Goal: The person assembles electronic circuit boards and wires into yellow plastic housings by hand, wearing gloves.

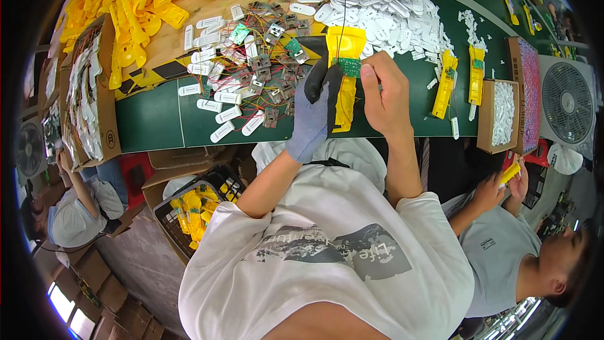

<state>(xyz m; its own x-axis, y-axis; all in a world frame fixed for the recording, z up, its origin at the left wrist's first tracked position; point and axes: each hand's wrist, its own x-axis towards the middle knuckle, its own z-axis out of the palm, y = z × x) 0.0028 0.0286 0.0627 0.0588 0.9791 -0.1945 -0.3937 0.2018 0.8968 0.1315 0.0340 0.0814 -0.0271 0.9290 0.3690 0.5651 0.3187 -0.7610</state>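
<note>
My left hand point(314, 104), in a grey glove with black fingers, is closed round the side of a long yellow plastic housing point(345, 104). A small green circuit board point(348, 67) lies across the housing's middle, and a thin dark wire rises from near it. At the board's right edge, my bare right hand point(385, 94) is closed, its thumb and curled forefinger pinching there. The fingers partly hide the housing's edges. Left of my gloved hand lie several white oblong parts point(228, 114), wired to small grey-brown modules point(271, 116).
Yellow housings point(135, 16) pile up at the far left, white covers point(384, 9) at the back. Two wired yellow housings point(476, 75) lie to the right, near a box of small white parts point(503, 113). A co-worker point(509, 245) sits at the right, holding a yellow piece.
</note>
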